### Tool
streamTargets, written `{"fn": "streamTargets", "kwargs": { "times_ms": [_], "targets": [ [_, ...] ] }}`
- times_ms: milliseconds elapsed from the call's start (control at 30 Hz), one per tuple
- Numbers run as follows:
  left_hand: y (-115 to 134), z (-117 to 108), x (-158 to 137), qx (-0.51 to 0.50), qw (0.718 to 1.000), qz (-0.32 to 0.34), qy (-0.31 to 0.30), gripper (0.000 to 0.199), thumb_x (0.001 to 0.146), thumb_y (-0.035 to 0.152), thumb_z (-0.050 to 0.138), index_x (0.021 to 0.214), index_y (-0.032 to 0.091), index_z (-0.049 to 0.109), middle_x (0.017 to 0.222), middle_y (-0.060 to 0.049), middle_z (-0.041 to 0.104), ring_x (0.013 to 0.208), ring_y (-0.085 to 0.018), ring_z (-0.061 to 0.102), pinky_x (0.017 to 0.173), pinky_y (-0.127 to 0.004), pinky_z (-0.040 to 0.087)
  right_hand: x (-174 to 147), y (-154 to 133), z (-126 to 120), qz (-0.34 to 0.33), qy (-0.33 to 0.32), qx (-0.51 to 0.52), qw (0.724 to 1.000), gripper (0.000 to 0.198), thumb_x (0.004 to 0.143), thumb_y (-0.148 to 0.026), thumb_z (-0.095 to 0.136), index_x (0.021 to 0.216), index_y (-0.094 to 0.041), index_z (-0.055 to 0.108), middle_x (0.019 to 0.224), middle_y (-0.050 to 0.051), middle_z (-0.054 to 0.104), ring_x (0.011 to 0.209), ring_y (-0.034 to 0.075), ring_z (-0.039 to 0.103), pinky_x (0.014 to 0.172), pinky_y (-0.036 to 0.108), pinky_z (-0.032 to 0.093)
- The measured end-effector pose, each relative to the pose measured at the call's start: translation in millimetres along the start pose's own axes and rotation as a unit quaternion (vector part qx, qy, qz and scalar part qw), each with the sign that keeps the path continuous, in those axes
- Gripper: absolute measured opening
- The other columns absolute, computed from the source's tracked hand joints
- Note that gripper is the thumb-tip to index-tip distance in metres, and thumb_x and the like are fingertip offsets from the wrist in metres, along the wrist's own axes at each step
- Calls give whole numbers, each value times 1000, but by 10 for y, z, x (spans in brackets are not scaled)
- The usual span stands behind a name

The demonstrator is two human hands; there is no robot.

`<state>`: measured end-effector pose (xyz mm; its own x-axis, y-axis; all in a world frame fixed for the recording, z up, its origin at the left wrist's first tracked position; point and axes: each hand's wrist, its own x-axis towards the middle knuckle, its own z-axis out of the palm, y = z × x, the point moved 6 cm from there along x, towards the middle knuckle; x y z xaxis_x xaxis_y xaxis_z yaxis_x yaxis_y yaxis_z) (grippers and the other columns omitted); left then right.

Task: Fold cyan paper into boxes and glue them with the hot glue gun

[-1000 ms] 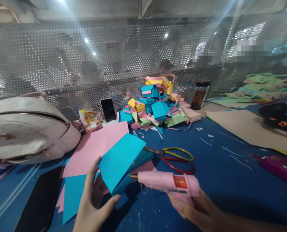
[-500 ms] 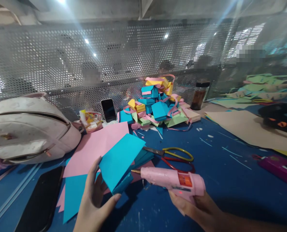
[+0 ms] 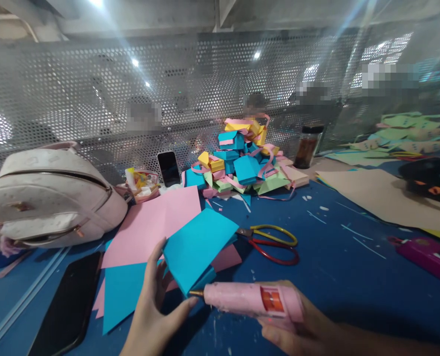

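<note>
My left hand (image 3: 158,301) grips a folded blue paper piece (image 3: 199,247) from its left side, fingers behind and thumb at the lower corner. In my right hand (image 3: 290,321) is a pink hot glue gun (image 3: 242,299), pointing left. Its metal nozzle is at the lower corner of the blue paper, close to my left thumb; whether it touches cannot be made out. Behind the paper lie scissors (image 3: 275,244) with one yellow and one red handle, their blades partly hidden. Pink paper sheets (image 3: 149,222) and a blue sheet (image 3: 121,291) lie under and beside my left hand.
A heap of folded paper boxes (image 3: 245,168) stands at the back, beside a dark-lidded jar (image 3: 309,147). On the left are a white backpack (image 3: 57,198) and a black phone (image 3: 67,301). Another phone (image 3: 168,168) leans upright. A magenta object (image 3: 425,259) lies at right.
The glue gun has moved down and left, bringing its nozzle to the paper's lower corner. My left hand and the blue paper have shifted slightly right.
</note>
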<state>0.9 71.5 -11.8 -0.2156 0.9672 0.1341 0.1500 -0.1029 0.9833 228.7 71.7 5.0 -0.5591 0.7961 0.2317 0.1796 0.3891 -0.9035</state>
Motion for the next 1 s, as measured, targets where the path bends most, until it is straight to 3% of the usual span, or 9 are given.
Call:
{"fn": "streamTargets", "kwargs": {
  "times_ms": [167, 333, 667, 867, 1000],
  "targets": [
    [-3, 7, 4, 5, 1000, 0, -9, 95, 61, 50, 80, 142, 34, 32, 150, -10, 39, 137, -42, 34, 107, -54, 39, 60, -74, 56, -43, -68, -20, 997, 34, 85, -26, 55, 115, -17, 69, 80, 7, 71, 73, 18, 65, 68, 24, 56],
    [-9, -11, -4, 35, 999, -1, -7, 90, 63, 50, 79, 139, 36, 33, 159, -5, 20, 144, -41, 17, 111, -57, 29, 96, -131, 52, -46, -80, -17, 996, 36, 86, -23, 53, 119, -16, 67, 83, 7, 72, 73, 17, 66, 70, 24, 57],
    [7, 5, -1, 1, 1000, -10, 0, 93, 62, 48, 80, 141, 34, 34, 148, -10, 42, 132, -41, 42, 106, -54, 40, 48, -61, 35, -43, -47, 3, 998, 33, 88, -26, 56, 118, -19, 67, 89, 10, 73, 87, 21, 69, 74, 27, 58],
    [-18, -8, 0, -13, 1000, -8, 13, 93, 60, 47, 82, 140, 34, 37, 147, -10, 42, 134, -41, 40, 108, -55, 36, -41, 87, 13, 7, 17, 31, 999, 28, 85, -29, 61, 110, -19, 70, 85, 9, 70, 77, 20, 66, 77, 32, 58],
    [-33, -28, 12, -20, 1000, 10, 21, 89, 60, 45, 82, 138, 35, 40, 152, -8, 36, 136, -40, 37, 109, -52, 35, -59, 135, -6, 27, 37, 44, 998, 23, 83, -31, 63, 102, -20, 70, 76, 6, 65, 72, 18, 62, 69, 29, 58]
  ]
}}
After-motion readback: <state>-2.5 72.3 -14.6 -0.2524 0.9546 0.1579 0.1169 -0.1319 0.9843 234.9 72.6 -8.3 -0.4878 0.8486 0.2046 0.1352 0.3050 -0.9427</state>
